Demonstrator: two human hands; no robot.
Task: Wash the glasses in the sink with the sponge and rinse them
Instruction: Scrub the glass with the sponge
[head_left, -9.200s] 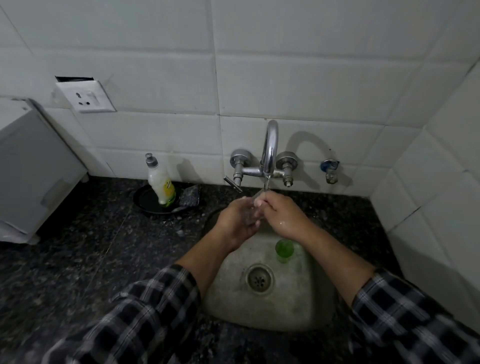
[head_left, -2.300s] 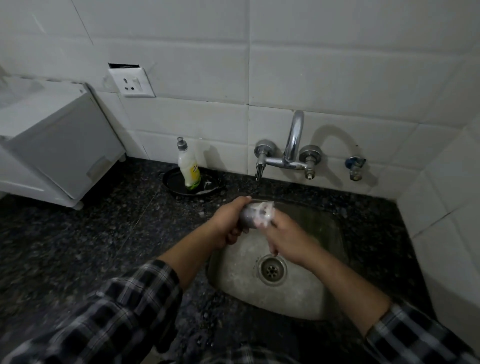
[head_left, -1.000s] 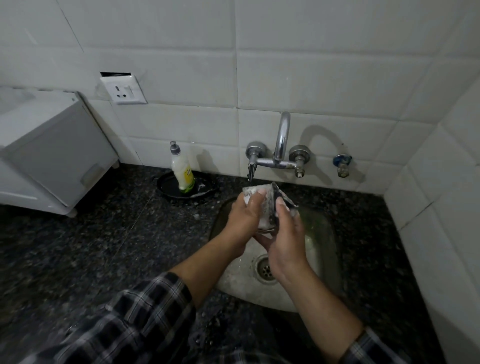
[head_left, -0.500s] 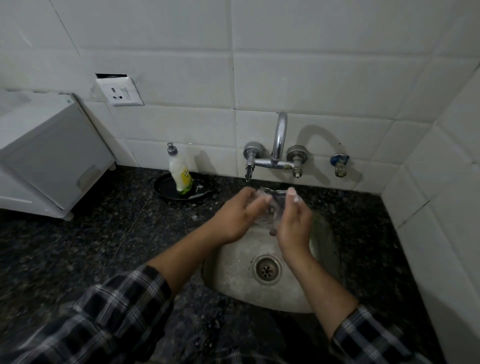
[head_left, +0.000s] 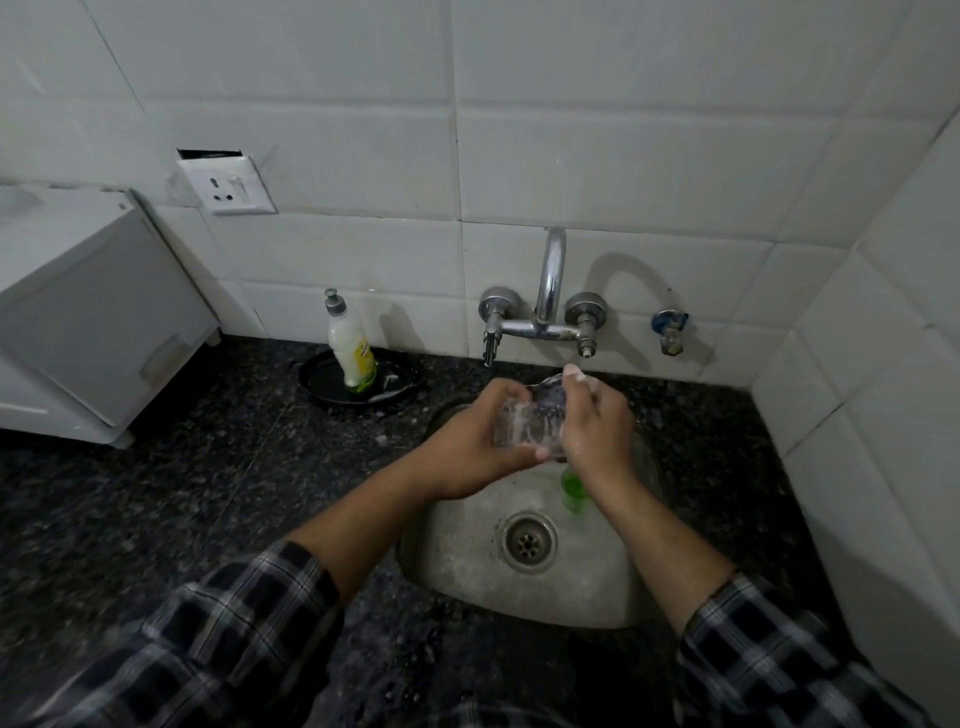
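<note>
L hand grips glass, R hand fingers curled on it

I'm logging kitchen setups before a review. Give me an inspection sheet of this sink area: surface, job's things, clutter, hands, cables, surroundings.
Surface: dark speckled stone counter around a steel sink basin.
Job's things: clear drinking glass held above the basin; green glass in the basin, partly hidden by the right wrist; sponge not clearly seen.
Clutter: yellow-labelled soap bottle upright in a black round dish.
Hands: left hand and right hand both grip the clear drinking glass, one on each side.
Cables: nothing seen.
Surroundings: chrome wall tap, white wall socket, white appliance, white wall tiles.
</note>
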